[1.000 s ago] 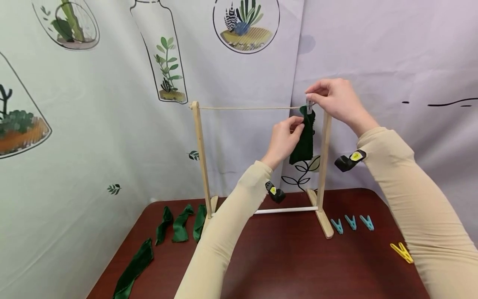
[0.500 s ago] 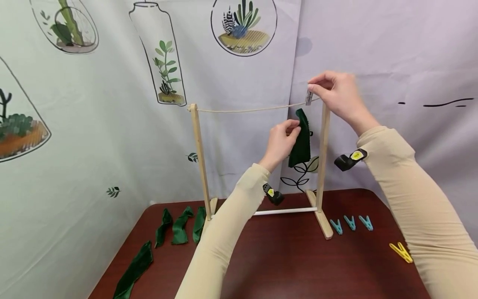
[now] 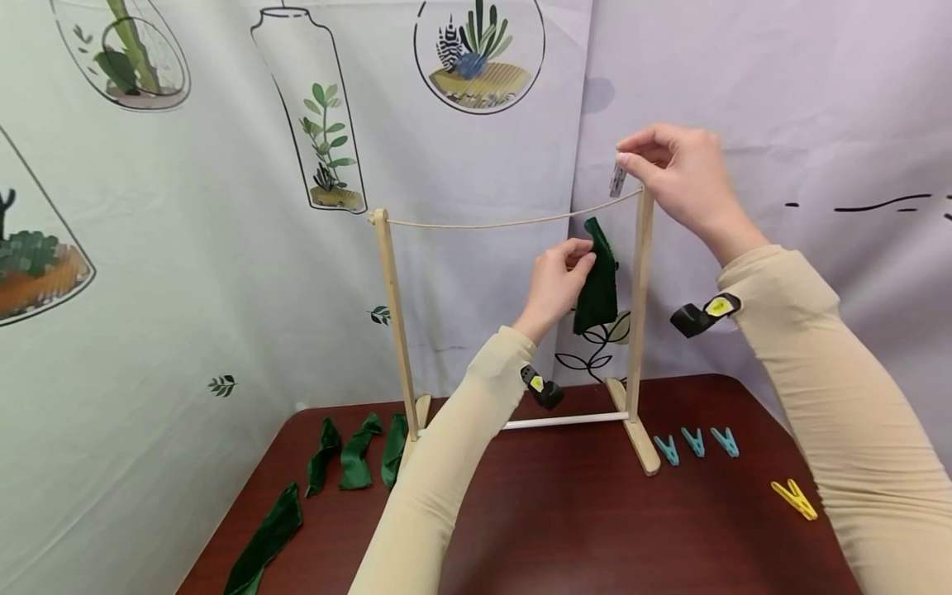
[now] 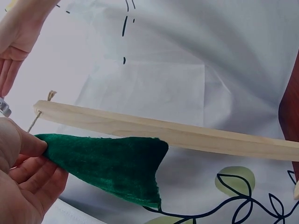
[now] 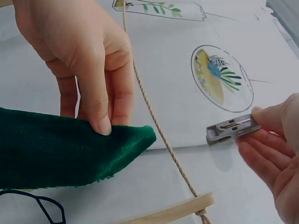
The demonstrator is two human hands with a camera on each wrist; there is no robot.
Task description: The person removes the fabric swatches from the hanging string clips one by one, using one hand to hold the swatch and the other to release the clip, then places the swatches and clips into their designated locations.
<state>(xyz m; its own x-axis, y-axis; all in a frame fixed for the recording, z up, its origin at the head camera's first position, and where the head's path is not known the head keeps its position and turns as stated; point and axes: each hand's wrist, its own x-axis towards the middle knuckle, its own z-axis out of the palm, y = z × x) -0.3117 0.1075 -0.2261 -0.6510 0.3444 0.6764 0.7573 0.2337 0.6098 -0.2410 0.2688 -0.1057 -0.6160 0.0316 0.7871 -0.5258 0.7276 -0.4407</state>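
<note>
A small wooden drying rack [image 3: 394,314] with a string line [image 3: 506,221] stands on the dark red table. My left hand [image 3: 561,277] pinches a green cloth strip [image 3: 598,277] by its top end, just below the line near the right post [image 3: 640,297]. The same strip [image 4: 112,163] [image 5: 60,149] shows under thumb and fingers in both wrist views. My right hand [image 3: 673,178] pinches a grey clothespin [image 3: 617,178] above the line; the grey clothespin [image 5: 232,128] is clear of the string line [image 5: 159,126] and of the cloth.
Several green cloth strips [image 3: 357,450] lie on the table left of the rack, one more [image 3: 264,537] nearer the front. Three teal clothespins [image 3: 695,442] and a yellow one [image 3: 794,498] lie at the right. A printed curtain [image 3: 223,207] hangs behind.
The clothespin came off the cloth and line: my right hand lifted it up and away. My left hand lowered the cloth slightly below the line, still holding it.
</note>
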